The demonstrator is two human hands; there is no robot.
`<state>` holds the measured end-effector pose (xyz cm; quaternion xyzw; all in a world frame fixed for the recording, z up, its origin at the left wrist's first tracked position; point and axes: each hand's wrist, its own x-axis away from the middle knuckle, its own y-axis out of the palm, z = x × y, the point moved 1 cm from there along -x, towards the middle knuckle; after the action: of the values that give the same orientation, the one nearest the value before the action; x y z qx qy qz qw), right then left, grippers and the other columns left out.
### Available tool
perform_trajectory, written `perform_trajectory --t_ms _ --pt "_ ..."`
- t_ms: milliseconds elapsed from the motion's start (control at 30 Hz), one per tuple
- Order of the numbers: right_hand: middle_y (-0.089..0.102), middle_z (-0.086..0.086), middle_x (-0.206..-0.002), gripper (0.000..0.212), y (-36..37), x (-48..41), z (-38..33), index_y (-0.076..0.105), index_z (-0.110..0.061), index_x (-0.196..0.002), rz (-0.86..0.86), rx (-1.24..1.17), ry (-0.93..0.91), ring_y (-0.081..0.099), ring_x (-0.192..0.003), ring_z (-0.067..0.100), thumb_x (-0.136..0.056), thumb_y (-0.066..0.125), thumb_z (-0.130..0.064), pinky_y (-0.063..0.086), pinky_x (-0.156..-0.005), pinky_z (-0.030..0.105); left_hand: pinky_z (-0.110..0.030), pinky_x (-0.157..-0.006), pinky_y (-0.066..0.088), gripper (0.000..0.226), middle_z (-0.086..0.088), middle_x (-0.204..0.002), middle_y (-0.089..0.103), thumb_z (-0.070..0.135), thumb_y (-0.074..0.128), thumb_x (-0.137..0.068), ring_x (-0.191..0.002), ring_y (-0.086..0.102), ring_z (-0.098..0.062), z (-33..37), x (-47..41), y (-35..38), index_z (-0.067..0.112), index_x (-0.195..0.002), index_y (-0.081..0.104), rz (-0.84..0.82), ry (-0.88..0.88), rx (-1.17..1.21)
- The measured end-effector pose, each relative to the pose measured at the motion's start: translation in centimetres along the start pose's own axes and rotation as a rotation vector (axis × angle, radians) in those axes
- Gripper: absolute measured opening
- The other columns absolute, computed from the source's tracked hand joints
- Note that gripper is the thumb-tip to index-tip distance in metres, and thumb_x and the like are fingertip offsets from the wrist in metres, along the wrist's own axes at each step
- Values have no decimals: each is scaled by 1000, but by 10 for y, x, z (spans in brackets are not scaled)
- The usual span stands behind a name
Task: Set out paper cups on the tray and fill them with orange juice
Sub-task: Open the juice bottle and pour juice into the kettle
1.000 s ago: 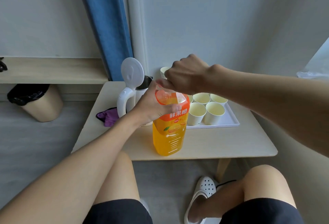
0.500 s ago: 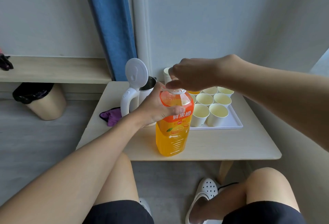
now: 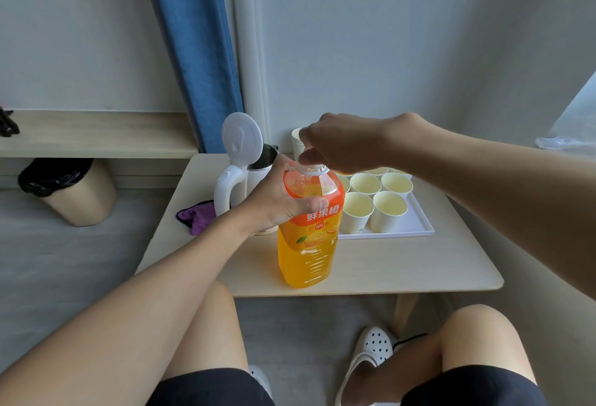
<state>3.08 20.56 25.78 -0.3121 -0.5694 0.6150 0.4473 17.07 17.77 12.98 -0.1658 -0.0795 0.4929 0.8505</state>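
Note:
A large bottle of orange juice point(image 3: 306, 250) with an orange label stands upright near the front of the small wooden table point(image 3: 387, 263). My left hand point(image 3: 283, 199) grips its upper part, thumb across the label. My right hand point(image 3: 338, 144) sits on top of the bottle, fingers curled around the cap, which is mostly hidden. Behind the bottle, several pale yellow paper cups point(image 3: 388, 210) stand on a white tray point(image 3: 419, 228); one at the back shows orange liquid, the front ones look empty. A stack of cups point(image 3: 296, 144) stands behind my right hand.
A white electric kettle point(image 3: 238, 173) with its lid up stands left of the bottle, a purple cloth point(image 3: 196, 217) beside it. A bin with a black liner point(image 3: 71, 189) sits on the floor at left. My knees and a white clog point(image 3: 371, 354) are below the table.
My right hand has turned over the cap, wrist swinging flatter and to the right. My left hand keeps its grip on the bottle, which stays upright in place.

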Motion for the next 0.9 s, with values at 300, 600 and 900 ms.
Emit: perform_trajectory --t_ms 300,600,900 --pt "58 5 -99 30 -4 2 -2 54 -15 -128 -55 -30 -32 54 -86 25 -104 47 -30 49 -74 37 -17 -77 52 71 13 -124 55 30 84 -82 -114 59 -9 -1 0 0 33 -132 33 -7 3 9" --pt "60 9 -119 33 -2 2 -2 56 -14 -128 -28 -18 -114 57 -106 28 -96 58 -5 53 -84 43 -17 -79 53 76 7 -134 53 35 84 -81 -118 59 -13 -4 -2 0 32 -138 32 -13 15 -25" --pt "62 10 -109 25 -4 2 -5 60 -14 -124 -1 -39 -12 55 -88 25 -103 50 -24 46 -72 33 -20 -80 53 75 4 -135 54 33 83 -82 -121 58 -15 -4 -2 0 31 -136 31 -17 3 -9"
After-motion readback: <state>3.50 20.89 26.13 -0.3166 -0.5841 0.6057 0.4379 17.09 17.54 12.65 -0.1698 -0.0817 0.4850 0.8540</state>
